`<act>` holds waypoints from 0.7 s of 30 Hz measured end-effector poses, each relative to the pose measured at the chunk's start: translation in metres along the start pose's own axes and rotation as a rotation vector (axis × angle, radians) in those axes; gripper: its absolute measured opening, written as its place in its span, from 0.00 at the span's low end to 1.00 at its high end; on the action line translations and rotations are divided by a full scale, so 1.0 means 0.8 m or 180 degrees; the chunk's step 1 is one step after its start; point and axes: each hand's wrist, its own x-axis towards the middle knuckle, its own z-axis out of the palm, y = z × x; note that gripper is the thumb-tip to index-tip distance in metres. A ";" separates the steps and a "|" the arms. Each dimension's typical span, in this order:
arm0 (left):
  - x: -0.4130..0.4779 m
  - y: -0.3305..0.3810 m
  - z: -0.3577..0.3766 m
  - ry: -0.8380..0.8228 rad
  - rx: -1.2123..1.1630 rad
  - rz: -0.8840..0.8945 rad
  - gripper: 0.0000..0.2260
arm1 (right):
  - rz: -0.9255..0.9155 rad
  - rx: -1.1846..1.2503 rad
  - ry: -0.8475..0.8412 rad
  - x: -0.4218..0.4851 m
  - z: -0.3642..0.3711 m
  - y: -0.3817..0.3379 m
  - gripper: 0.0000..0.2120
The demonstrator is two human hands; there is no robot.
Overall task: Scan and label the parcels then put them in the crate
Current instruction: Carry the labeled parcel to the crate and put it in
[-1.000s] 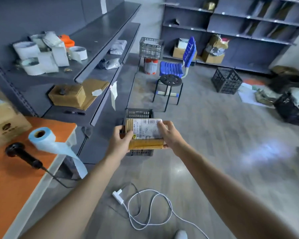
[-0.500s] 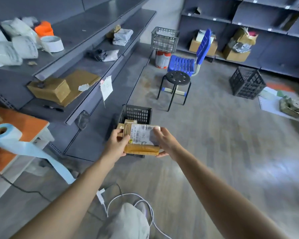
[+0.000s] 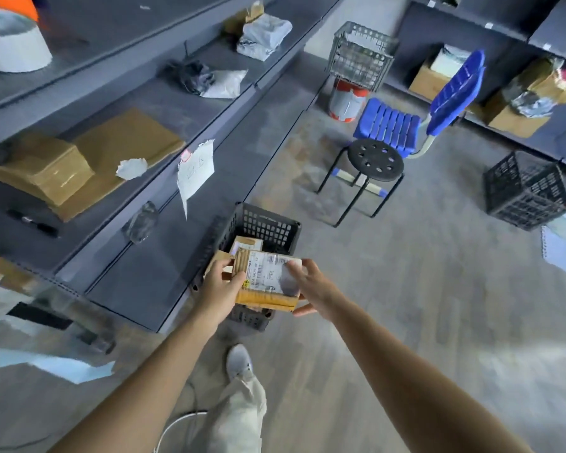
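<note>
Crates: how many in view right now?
3. A dark crate on the floor under the held parcel; a grey crate atop the paint can at the back; a black crate on the floor at right. Others may be out of view.

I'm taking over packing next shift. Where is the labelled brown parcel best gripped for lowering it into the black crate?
By its two short ends, coming in from left and right. The parcel is a flat box lying label-up, so the left hand and right hand pinching opposite ends hold it level above the crate.
</note>
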 end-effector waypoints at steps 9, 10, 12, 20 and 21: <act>0.191 0.032 0.028 0.0199 0.0221 -0.0382 0.13 | 0.0159 -0.0262 0.0067 0.209 -0.050 -0.053 0.18; 0.208 0.032 0.032 0.0224 0.0275 -0.0406 0.14 | 0.0180 -0.0270 0.0089 0.233 -0.056 -0.055 0.19; 0.243 0.027 0.042 0.0245 0.0308 -0.0473 0.15 | 0.0219 -0.0298 0.0107 0.282 -0.063 -0.056 0.23; 0.387 -0.044 0.106 0.0447 0.0243 -0.0868 0.18 | 0.0146 -0.0682 -0.0202 0.501 -0.045 -0.031 0.27; 0.405 -0.054 0.115 0.0500 0.0226 -0.0885 0.19 | 0.0178 -0.0745 -0.0246 0.531 -0.038 -0.025 0.27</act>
